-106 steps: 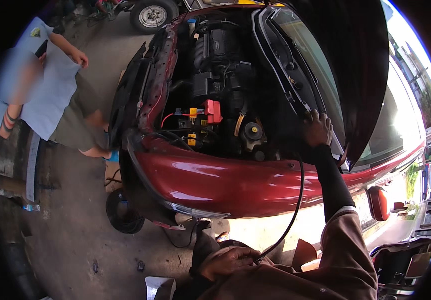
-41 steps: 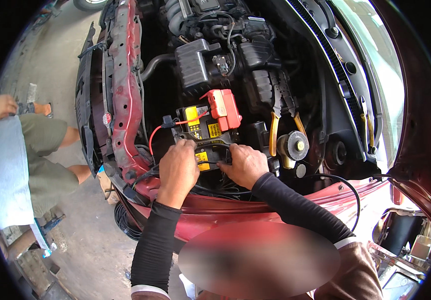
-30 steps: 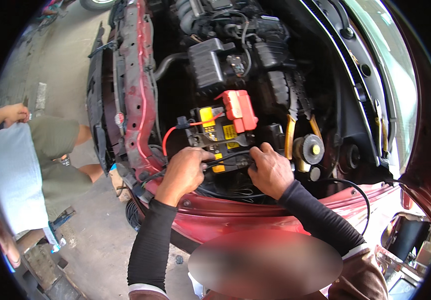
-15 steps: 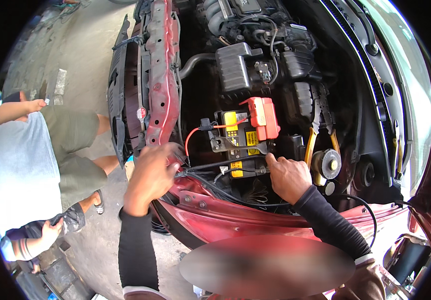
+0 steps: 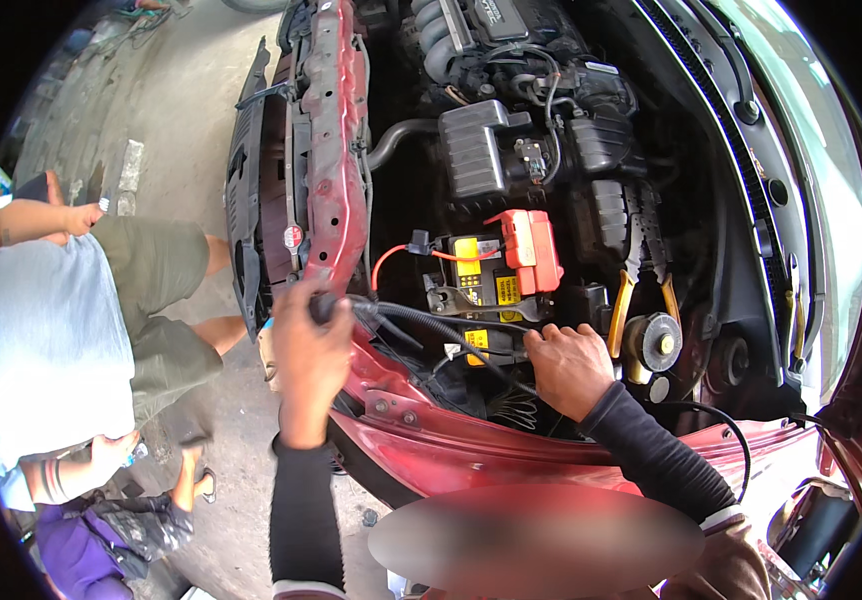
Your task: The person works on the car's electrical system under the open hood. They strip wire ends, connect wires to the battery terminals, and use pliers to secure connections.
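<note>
My left hand (image 5: pixel 313 350), slightly blurred, is closed around a black corrugated wire harness (image 5: pixel 416 318) above the red front corner of the car. A round black end sticks out by its thumb. My right hand (image 5: pixel 573 368) has its fingers curled together at the near right corner of the car battery (image 5: pixel 478 346). A thin black cable leads to those fingertips, but what they grip is hidden. The battery has yellow labels, a red terminal cover (image 5: pixel 531 252) and a metal hold-down bracket (image 5: pixel 471 303) across its top.
Yellow-handled shears (image 5: pixel 623 305) stand to the right of the battery, beside a round grey cap (image 5: pixel 653 342). A black air box (image 5: pixel 471 150) lies beyond. At left are a person in a light shirt (image 5: pixel 51 350) and another in purple (image 5: pixel 81 545).
My left hand has raised the corrugated harness, which now arcs over the battery's near side. My right hand stays at the battery corner. A person in purple has come into view at lower left.
</note>
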The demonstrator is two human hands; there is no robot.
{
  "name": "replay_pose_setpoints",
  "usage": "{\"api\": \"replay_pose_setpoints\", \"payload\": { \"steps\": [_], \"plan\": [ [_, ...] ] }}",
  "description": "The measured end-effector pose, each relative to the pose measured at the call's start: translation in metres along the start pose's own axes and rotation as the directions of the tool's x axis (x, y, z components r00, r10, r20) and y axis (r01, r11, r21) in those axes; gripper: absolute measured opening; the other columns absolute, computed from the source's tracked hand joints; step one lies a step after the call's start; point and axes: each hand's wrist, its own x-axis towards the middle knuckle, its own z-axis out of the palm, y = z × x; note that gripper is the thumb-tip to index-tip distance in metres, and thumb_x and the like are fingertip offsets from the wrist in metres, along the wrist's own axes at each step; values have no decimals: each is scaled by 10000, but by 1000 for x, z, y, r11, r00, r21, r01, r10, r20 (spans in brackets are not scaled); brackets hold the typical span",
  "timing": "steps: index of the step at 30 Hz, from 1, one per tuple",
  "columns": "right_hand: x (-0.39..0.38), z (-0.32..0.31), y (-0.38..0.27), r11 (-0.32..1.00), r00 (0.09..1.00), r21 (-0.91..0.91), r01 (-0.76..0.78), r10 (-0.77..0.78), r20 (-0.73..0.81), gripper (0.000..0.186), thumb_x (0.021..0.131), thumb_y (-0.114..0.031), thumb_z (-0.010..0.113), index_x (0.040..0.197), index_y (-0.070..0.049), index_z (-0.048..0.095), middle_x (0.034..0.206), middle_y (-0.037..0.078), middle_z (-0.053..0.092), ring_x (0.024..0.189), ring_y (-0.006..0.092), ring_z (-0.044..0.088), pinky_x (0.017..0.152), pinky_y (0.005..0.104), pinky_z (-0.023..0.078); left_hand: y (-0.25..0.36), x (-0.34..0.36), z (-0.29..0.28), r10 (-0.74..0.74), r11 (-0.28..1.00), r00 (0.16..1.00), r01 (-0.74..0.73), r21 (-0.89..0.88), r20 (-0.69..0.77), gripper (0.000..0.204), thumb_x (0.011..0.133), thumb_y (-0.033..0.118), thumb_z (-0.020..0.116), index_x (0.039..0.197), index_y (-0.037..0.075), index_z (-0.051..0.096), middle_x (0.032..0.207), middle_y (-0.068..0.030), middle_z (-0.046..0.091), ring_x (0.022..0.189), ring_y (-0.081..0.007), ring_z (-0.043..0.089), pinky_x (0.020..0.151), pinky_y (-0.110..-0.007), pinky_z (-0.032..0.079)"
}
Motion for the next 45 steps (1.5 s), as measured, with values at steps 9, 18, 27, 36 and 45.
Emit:
{"api": "replay_pose_setpoints", "payload": {
  "steps": [9, 18, 27, 36, 45],
  "plan": [
    [-12, -20, 9, 981, 993, 158, 111, -114, 12, 131, 824, -185, 670, 860, -75, 733, 905, 114, 698, 892, 318, 725, 789, 479, 551, -21, 22, 109, 24, 937, 919, -157, 311, 394, 338, 865, -27, 679, 1196, -21, 612, 1163, -266, 627, 994, -470, 714, 883, -495, 611],
    [-3, -22, 16, 882, 998, 470, -28, 52, -38, 302, 829, -81, 640, 1093, -84, 787, 911, 152, 669, 877, 385, 699, 772, 474, 572, -37, 26, 125, -233, 719, 913, 393, -573, 334, 456, 858, -58, 781, 1302, 5, 697, 1062, -111, 777, 955, -176, 729, 892, -301, 561],
    [3, -36, 16, 760, 987, 636, 134, -161, -17, 239, 882, -74, 695, 1110, -54, 762, 907, 162, 654, 850, 396, 684, 764, 473, 560, -32, 19, 132, -23, 993, 962, 53, -104, 274, 437, 734, -138, 604, 1131, -1, 727, 933, -299, 717, 967, -478, 698, 870, -486, 557],
    [12, -3, 16, 796, 993, 599, 85, -21, -113, 187, 883, -106, 740, 1058, -41, 752, 936, 160, 678, 883, 394, 692, 763, 460, 559, -43, 31, 148, -218, 937, 898, 302, -177, 383, 438, 729, -94, 636, 1123, 28, 781, 986, -267, 748, 1004, -420, 732, 919, -421, 560],
    [79, -88, -11, 844, 966, 476, 247, -175, -191, 428, 868, -189, 801, 1245, -14, 695, 1189, 183, 703, 1117, 377, 689, 973, 428, 534, -47, 17, 158, -243, 938, 913, 307, -159, 328, 435, 756, -73, 644, 1162, 6, 779, 1116, -275, 745, 1088, -414, 722, 973, -419, 565]
  ]
}}
